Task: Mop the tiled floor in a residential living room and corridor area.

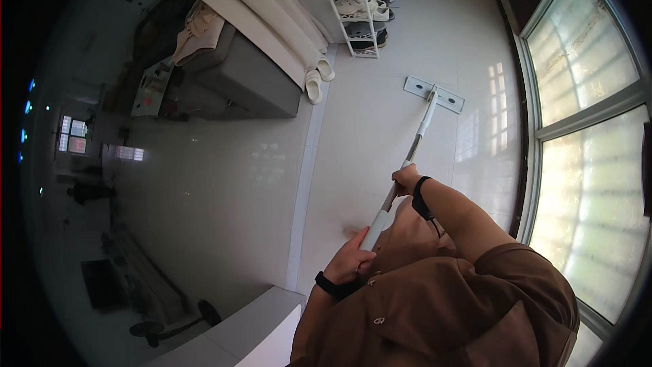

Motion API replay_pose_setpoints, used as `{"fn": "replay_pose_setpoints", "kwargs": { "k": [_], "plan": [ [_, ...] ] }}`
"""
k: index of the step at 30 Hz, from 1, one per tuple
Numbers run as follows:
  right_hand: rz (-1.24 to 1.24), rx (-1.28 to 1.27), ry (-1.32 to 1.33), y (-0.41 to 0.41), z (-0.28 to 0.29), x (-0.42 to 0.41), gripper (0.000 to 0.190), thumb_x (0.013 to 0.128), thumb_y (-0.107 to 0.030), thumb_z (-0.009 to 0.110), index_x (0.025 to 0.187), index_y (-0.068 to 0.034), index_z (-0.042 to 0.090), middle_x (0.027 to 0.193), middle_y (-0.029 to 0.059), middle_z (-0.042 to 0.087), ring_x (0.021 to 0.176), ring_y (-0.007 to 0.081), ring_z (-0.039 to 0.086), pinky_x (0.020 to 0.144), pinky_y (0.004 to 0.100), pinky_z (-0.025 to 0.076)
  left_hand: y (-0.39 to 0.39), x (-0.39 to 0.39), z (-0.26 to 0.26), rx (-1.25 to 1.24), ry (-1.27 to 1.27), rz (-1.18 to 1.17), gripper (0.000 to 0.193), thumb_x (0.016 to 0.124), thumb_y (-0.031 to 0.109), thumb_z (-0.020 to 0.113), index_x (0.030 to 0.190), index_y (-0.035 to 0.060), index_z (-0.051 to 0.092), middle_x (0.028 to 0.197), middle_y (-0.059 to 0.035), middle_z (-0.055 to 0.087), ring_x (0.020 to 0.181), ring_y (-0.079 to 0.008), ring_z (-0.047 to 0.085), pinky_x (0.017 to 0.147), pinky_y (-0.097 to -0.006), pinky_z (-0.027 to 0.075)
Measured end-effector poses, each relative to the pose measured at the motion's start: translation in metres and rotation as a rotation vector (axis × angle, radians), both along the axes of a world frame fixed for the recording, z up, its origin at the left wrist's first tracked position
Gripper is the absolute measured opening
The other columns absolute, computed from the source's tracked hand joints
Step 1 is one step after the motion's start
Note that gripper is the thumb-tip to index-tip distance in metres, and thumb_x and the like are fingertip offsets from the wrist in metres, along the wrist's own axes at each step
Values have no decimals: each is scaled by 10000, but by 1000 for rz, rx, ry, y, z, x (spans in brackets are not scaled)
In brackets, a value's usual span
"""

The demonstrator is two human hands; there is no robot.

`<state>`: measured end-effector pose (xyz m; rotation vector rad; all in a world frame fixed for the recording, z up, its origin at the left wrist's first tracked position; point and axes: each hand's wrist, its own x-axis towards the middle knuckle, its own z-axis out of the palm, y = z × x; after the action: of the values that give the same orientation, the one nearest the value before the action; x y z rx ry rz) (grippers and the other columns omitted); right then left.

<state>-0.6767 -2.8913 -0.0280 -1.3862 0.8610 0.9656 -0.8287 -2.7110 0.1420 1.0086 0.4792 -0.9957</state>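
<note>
A flat mop with a metal pole (413, 149) slants away from me across the pale tiled floor (351, 137). My left hand (348, 260) is wrapped around the white grip (374, 230) at its upper end, close to my body. Farther down the pole, my right hand (406, 179) grasps it near a white collar. The rectangular mop head (448, 99) lies on the floor ahead of me, joined to the pole by a white swivel joint (432, 94). Its underside is hidden. Each wrist wears a black band.
A white shoe rack (359, 15) with several shoes stands ahead, near beige curtains (275, 20). Cream slippers (314, 85) lie by the threshold strip (304, 173). A grey sofa (249, 76) is left. Framed windows (586, 199) line the right, and a wall end (244, 326) rises at lower left.
</note>
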Motion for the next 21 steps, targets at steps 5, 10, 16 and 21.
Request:
{"fn": "replay_pose_setpoints", "kwargs": {
  "k": [5,10,16,21],
  "plan": [
    [378,3,295,79,-36,-52,116,781,-59,513,861,14,551,792,148,609,749,269,621,698,372,528,47,-91,23,49,45,248,651,721,-71,418,1327,59,218,609,2,404,413,-67,355,362,-201,290],
    [1341,463,-48,156,-150,-122,138,812,-60,445,837,49,525,788,173,604,742,273,627,637,398,543,87,-198,50,28,154,563,643,700,-98,433,1307,27,261,676,-14,431,407,-60,345,351,-177,290],
    [1345,376,207,280,-52,-274,120,806,-44,465,821,65,513,771,187,597,688,293,626,591,423,545,101,-357,65,38,166,941,663,704,-116,428,1319,43,239,722,-19,417,414,-55,327,360,-172,272],
    [1206,146,113,339,11,-363,172,773,-87,526,843,68,507,707,185,599,622,313,625,494,421,546,94,-423,71,108,104,1155,648,727,-102,435,1321,65,236,706,-14,426,431,-50,335,368,-178,273]
  ]
}}
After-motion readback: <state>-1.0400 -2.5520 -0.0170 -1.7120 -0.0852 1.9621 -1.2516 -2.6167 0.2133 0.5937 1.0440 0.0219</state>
